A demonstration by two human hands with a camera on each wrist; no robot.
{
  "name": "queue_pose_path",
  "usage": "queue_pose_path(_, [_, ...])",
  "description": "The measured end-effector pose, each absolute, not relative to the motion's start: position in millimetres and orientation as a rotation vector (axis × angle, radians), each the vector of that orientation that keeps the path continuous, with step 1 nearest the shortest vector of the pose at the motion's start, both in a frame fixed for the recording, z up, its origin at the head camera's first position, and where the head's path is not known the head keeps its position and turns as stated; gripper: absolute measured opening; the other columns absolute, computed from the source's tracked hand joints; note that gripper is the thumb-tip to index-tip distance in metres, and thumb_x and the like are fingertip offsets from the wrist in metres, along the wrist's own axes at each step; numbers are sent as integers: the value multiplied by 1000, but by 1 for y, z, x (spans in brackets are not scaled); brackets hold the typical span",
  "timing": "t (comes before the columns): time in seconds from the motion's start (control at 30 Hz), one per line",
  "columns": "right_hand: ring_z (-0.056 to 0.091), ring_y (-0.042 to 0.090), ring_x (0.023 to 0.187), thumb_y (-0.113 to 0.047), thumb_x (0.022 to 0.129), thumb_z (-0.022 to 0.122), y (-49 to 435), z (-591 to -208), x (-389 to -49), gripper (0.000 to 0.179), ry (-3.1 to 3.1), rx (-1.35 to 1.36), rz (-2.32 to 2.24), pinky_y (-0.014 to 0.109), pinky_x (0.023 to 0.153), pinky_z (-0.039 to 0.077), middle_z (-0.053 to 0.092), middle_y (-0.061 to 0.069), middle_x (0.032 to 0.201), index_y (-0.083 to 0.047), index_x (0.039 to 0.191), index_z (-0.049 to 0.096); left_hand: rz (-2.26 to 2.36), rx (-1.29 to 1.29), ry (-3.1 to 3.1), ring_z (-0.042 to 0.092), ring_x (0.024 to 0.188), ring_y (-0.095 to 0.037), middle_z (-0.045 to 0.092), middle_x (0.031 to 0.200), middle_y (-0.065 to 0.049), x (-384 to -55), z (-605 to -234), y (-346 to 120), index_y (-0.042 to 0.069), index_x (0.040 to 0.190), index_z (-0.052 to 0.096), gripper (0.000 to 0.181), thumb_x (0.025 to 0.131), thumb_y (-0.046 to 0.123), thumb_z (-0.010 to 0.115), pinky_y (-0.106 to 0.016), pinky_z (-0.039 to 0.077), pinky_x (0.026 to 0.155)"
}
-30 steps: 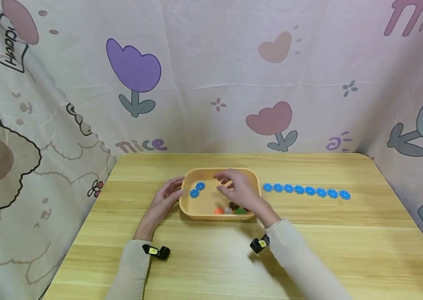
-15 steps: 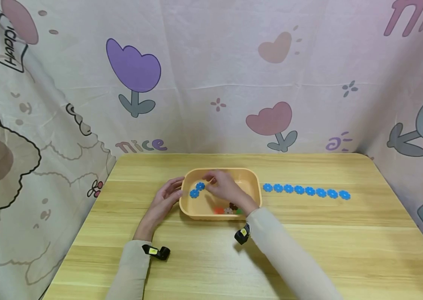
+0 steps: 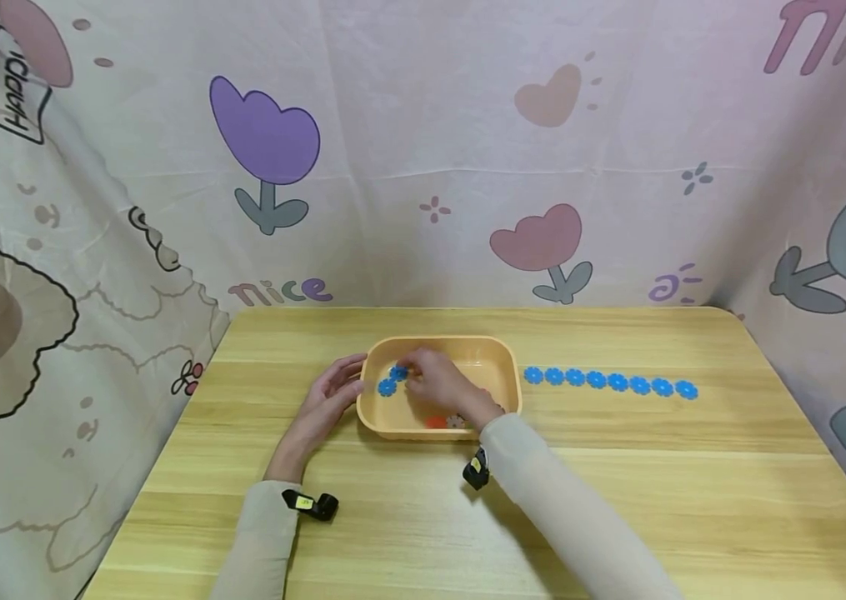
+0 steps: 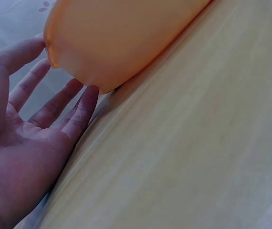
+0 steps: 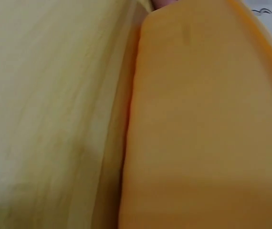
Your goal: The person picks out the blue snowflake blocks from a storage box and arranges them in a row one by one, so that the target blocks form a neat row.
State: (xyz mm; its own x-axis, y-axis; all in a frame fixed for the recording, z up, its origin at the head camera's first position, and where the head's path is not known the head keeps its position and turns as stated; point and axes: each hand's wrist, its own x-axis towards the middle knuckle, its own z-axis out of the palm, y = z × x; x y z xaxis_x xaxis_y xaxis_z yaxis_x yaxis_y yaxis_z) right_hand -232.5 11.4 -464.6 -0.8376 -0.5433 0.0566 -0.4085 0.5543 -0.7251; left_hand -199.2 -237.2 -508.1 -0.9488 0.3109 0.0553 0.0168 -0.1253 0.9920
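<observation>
A shallow yellow-orange plastic tray sits on the wooden table. My left hand rests against the tray's left end; in the left wrist view its fingers are fairly straight and touch the outer wall and rim. Inside the tray, my right hand has its curled fingertips at the edge of a blue flower-shaped plastic disc, seemingly pinching it. Beside that lies a second blue disc, touching or nearly so. The right wrist view shows only the tray's outer wall, not the right hand's fingers.
Several blue discs form a row on the table to the right of the tray. Near the tray's front wall lie an orange piece and a pale disc, partly under my right forearm. A printed curtain hangs behind the table.
My right hand has moved left and down inside the tray, from above its right half to the blue discs, and its fingers have closed together. The left hand stays in place.
</observation>
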Motion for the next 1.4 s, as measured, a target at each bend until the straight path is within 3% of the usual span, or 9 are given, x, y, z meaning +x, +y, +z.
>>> queue_pose_path(0.17, [63,26,105,0,94,66,8,-467,-232,34,2627,-812,-1094,35,92,55,65,15,119,3,128,67,2188,368,1937,49,137,-31,45,155,-17,-199,-507,-238,8,152,45,50,104,8,60,-35,52,103])
queue_pose_path(0.53, [52,19,87,-10,95,70,1,-469,-234,34,2712,-860,-876,32,79,49,59,5,97,-2,128,67,2179,378,1952,48,138,-32,44,155,-18,-198,-506,-240,8,153,44,51,104,9,59,-34,53,102])
queue_pose_path(0.93, [54,20,90,-15,92,79,6,-468,-230,25,2677,-783,-939,32,83,52,59,7,101,-3,111,69,2180,400,1942,50,136,-30,43,155,-20,-200,-508,-239,7,153,44,51,105,10,59,-35,52,104])
queue_pose_path(1.27, [54,21,93,-10,91,78,8,-463,-229,31,2640,-760,-982,34,88,53,61,11,106,1,118,68,2188,391,1934,50,136,-29,43,155,-20,-199,-508,-238,7,152,44,51,104,9,59,-35,51,104])
queue_pose_path(1.4, [53,21,90,-11,91,78,8,-463,-229,26,2644,-767,-976,33,84,52,60,10,102,1,113,69,2184,399,1936,50,136,-29,42,156,-21,-199,-509,-239,6,153,43,51,105,9,59,-34,52,104])
